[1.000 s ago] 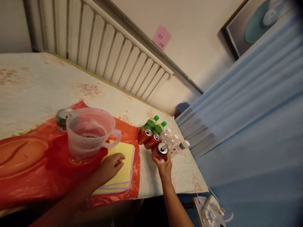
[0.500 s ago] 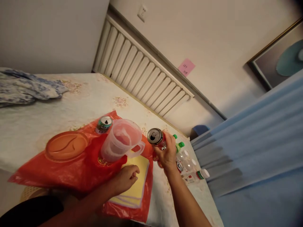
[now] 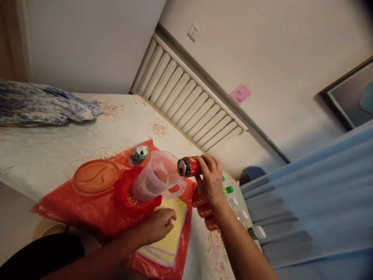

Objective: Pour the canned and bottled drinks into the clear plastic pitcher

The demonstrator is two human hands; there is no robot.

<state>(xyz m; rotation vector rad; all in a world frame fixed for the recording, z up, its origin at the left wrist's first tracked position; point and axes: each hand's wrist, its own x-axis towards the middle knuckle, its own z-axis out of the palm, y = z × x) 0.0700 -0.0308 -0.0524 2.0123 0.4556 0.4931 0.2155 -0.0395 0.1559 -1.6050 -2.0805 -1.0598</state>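
Note:
A red drink can point(image 3: 189, 166) is tipped on its side in my right hand point(image 3: 210, 179), fingers wrapped around its base end. From its opening a thin brownish stream runs into the clear plastic pitcher point(image 3: 145, 182). The pitcher stands on a red plastic bag point(image 3: 90, 212), its handle toward my right hand. My left hand point(image 3: 159, 225) rests with curled fingers over a stack of yellow cloths point(image 3: 171, 237); I see nothing in it. An orange round lid point(image 3: 95, 177) lies left of the pitcher. Behind it stands an opened green-and-silver can point(image 3: 138, 155).
Several red cans point(image 3: 205, 210) stand right of the bag, partly behind my right forearm. Beyond them are clear bottles point(image 3: 243, 216), some with green caps. A patterned cloth point(image 3: 52, 105) lies on the far left of the flowered tablecloth point(image 3: 125, 116). A radiator point(image 3: 192, 101) lines the wall.
My right hand has moved left and tilted the red can from nearly upright to sideways over the pitcher's rim. Liquid now pours from it. My left hand stays over the yellow cloths.

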